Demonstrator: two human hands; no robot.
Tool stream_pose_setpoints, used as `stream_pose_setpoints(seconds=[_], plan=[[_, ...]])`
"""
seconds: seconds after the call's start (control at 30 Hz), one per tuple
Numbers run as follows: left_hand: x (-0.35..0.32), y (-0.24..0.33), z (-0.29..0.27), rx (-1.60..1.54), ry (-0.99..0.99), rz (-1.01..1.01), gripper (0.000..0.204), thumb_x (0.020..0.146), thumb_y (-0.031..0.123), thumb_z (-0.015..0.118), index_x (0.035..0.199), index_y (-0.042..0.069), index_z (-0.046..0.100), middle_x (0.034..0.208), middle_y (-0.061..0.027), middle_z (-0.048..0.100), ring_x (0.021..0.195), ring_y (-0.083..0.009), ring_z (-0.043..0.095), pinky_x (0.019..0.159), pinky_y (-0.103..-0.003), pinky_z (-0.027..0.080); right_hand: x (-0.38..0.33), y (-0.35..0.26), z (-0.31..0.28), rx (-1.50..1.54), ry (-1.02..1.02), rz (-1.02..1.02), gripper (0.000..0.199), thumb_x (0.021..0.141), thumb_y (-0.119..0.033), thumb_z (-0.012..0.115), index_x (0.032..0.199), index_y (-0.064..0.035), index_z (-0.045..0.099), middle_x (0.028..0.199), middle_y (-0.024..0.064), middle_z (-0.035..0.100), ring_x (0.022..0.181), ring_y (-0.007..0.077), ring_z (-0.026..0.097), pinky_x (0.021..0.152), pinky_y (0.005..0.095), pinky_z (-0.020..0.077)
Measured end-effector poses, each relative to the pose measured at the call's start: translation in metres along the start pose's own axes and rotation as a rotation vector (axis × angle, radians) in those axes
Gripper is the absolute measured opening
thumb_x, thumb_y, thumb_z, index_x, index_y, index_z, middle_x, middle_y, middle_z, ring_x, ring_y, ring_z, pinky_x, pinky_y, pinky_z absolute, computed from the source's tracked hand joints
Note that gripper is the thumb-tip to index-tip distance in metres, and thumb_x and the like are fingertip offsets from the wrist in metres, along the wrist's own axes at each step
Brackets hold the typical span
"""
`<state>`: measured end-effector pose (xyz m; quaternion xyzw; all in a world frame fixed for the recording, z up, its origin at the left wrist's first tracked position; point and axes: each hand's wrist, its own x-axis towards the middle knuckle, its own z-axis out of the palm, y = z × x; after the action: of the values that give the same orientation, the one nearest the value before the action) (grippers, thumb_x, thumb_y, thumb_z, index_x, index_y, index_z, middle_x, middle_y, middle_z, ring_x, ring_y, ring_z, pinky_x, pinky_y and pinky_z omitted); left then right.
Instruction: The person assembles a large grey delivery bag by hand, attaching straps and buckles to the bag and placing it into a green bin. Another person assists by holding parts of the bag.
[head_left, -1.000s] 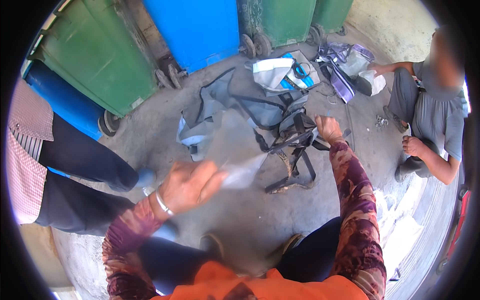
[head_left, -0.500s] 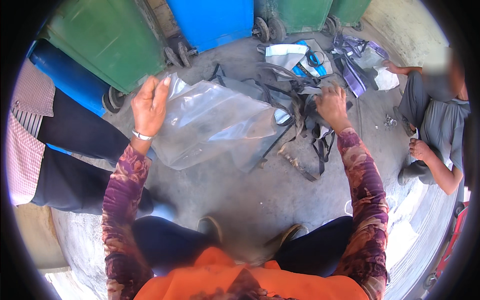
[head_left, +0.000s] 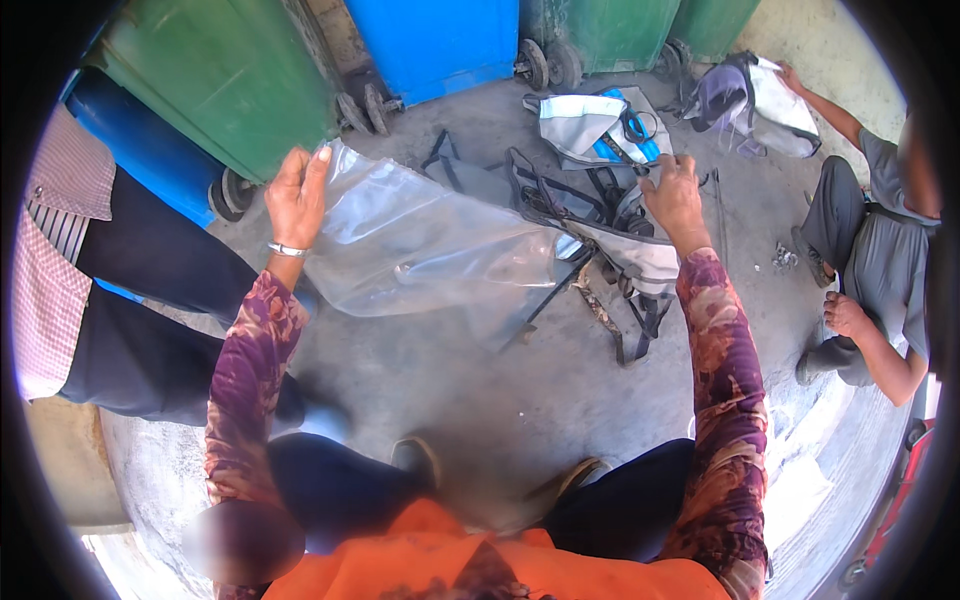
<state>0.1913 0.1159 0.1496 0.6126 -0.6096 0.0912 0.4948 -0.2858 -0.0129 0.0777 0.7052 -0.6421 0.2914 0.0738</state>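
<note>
My left hand (head_left: 297,193) is raised and grips one corner of a large clear plastic sheet (head_left: 420,245), which hangs spread out in front of me. My right hand (head_left: 675,195) is closed on the sheet's other end, close above a heap of grey fabric with black straps (head_left: 620,250) on the concrete floor. A metal bangle sits on my left wrist. Both sleeves are purple and patterned. My shoes (head_left: 420,462) show below the sheet.
Green wheeled bins (head_left: 225,75) and a blue bin (head_left: 440,40) stand along the back. A person in dark trousers (head_left: 150,300) stands close at my left. Another person in grey (head_left: 880,260) squats at the right, handling a grey bag (head_left: 750,95).
My left hand rose from low by my knee to shoulder height, lifting and spreading the clear sheet. My right hand stayed by the grey fabric heap.
</note>
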Motion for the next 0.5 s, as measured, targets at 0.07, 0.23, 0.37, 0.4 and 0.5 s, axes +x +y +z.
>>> stream_pose_setpoints(seconds=[0.07, 0.23, 0.37, 0.4, 0.5], plan=[[-0.002, -0.003, 0.005, -0.003, 0.027, 0.048, 0.041, 0.096, 0.03, 0.065, 0.073, 0.003, 0.045, 0.063, -0.0064, 0.038, 0.059, -0.0168, 0.034, 0.056, -0.031, 0.04, 0.002, -0.039, -0.013, 0.176, -0.278, -0.218, 0.047, 0.093, -0.047, 0.059, 0.085, -0.0023, 0.073, 0.085, 0.0233, 0.069, 0.089, 0.0362, 0.067, 0.083, 0.0435, 0.0537], [0.007, -0.007, 0.016, 0.086, 0.031, -0.012, 0.033, 0.096, 0.033, 0.064, 0.084, 0.004, 0.054, 0.066, -0.0117, 0.052, 0.058, -0.0262, 0.049, 0.06, -0.035, 0.046, -0.024, -0.153, 0.019, 0.53, -0.727, -0.099, 0.071, 0.088, -0.065, 0.059, 0.08, 0.005, 0.068, 0.083, 0.0208, 0.069, 0.086, 0.0325, 0.067, 0.081, 0.0417, 0.0499], [0.017, 0.027, 0.024, 0.43, 0.042, 0.153, 0.044, 0.092, 0.038, 0.065, 0.121, 0.006, 0.056, 0.12, -0.0169, 0.06, 0.108, -0.0331, 0.058, 0.093, -0.047, 0.044, -0.023, -0.174, 0.042, 1.611, -0.574, 0.647, 0.029, 0.098, -0.024, 0.062, 0.094, 0.0037, 0.068, 0.089, 0.012, 0.07, 0.082, 0.0205, 0.068, 0.074, 0.0318, 0.052], [0.021, 0.042, 0.032, 0.5, 0.046, 0.192, 0.051, 0.091, 0.039, 0.066, 0.129, 0.006, 0.055, 0.13, -0.0172, 0.057, 0.118, -0.0343, 0.055, 0.1, -0.05, 0.041, -0.02, -0.173, 0.042, 1.684, -0.555, 0.642, 0.029, 0.098, -0.025, 0.061, 0.095, 0.0038, 0.068, 0.09, 0.0126, 0.07, 0.083, 0.0213, 0.068, 0.075, 0.0322, 0.0524], [-0.016, 0.09, 0.059, 0.234, -0.231, 0.644, 0.074, 0.084, 0.035, 0.073, 0.142, 0.001, 0.043, 0.138, -0.0186, 0.05, 0.133, -0.0359, 0.043, 0.112, -0.048, 0.033, -0.013, -0.167, 0.033, 1.774, -0.565, 0.803, 0.031, 0.1, -0.026, 0.058, 0.101, 0.004, 0.066, 0.096, 0.0148, 0.069, 0.083, 0.0229, 0.067, 0.076, 0.0331, 0.0537]])
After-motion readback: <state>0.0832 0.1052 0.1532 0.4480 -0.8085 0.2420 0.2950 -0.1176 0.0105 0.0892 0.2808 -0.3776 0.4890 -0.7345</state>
